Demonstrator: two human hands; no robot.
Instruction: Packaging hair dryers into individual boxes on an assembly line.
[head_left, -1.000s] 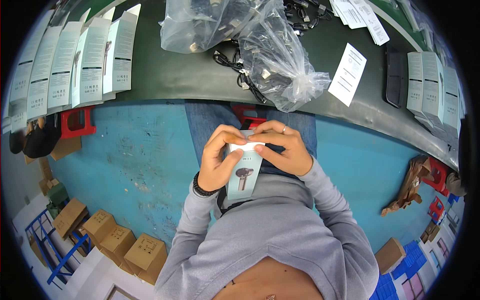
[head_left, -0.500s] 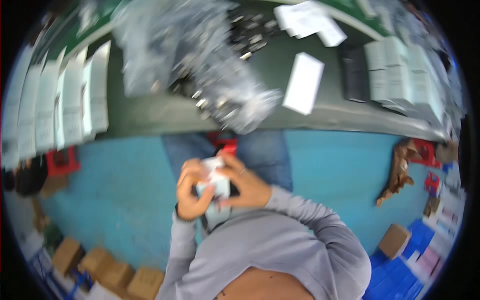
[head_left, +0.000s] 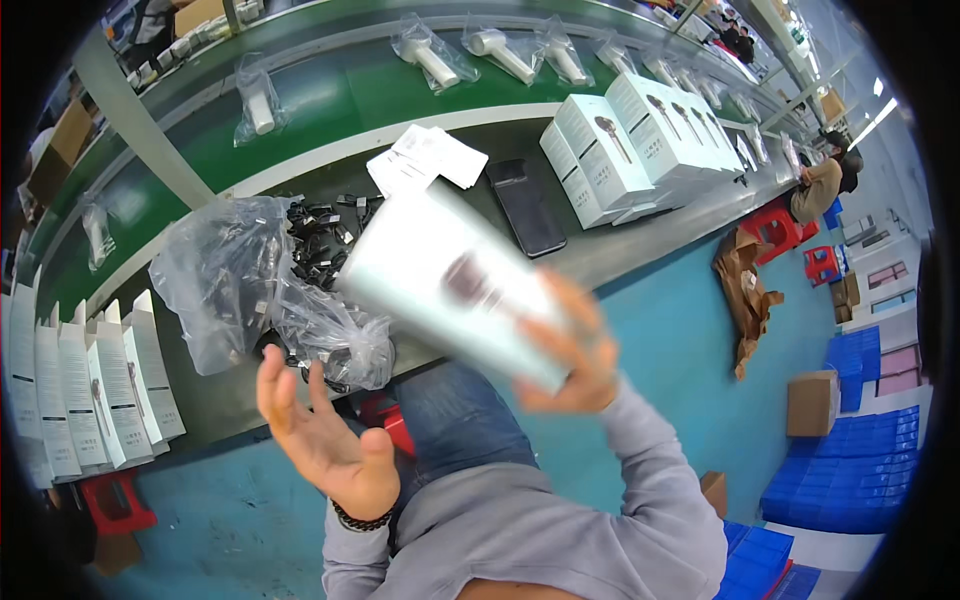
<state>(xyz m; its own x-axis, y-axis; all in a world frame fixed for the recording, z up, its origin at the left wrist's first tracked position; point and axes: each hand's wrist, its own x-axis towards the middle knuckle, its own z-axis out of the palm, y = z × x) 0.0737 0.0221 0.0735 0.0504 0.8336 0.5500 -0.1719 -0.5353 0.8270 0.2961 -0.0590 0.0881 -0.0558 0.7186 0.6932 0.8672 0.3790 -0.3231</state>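
A white carton (head_left: 450,275) with a dark product picture, smeared by motion, is held up over the bench edge. My right hand (head_left: 575,350) grips its near end. To the left, my left hand (head_left: 330,440) is empty, palm up with its fingers apart, a dark bracelet at the wrist. Just beyond that hand lies a clear plastic bag (head_left: 225,280) on the bench, beside a heap of small black cable-like parts (head_left: 325,235). Past the carton, a stack of white paper sheets (head_left: 425,160) and a black rectangular case (head_left: 525,205) rest on the bench.
Several closed white cartons (head_left: 640,145) stand at the back right. Open-flapped cartons (head_left: 115,400) are lined up at the left. A green conveyor (head_left: 340,90) beyond carries bagged white devices (head_left: 430,62). Crumpled brown paper (head_left: 742,300) and red stools (head_left: 770,232) are on the blue floor.
My hands were together around the carton at my lap. Now the right hand has raised it up and to the right, and the left hand has let go. The view has turned rightward.
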